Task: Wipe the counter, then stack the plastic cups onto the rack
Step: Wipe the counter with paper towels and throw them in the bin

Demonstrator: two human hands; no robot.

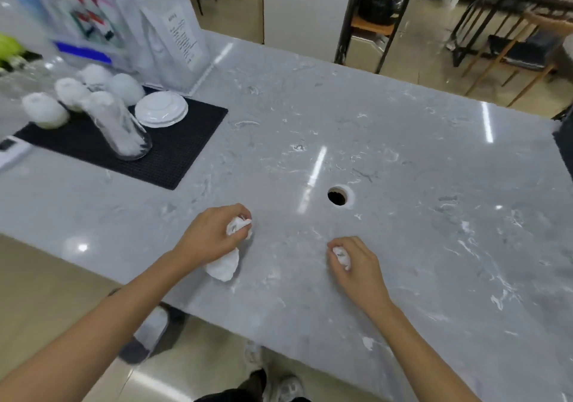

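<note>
The grey marble counter (403,160) fills the view. My left hand (210,236) is closed on a crumpled white tissue (224,267) that hangs below the fist and touches the counter. My right hand (356,260) grips a smaller white tissue wad (341,256) pressed to the counter. At the far left a black mat (173,150) carries a clear plastic cup (122,129) standing upside down, several white upturned cups (74,91) and a stack of white saucers (161,108).
A round hole (337,196) is cut in the counter just beyond my hands. White bags (161,29) stand behind the mat. A black shelf frame (372,14) and chairs (511,48) lie beyond the far edge. My feet and the floor show below the near edge.
</note>
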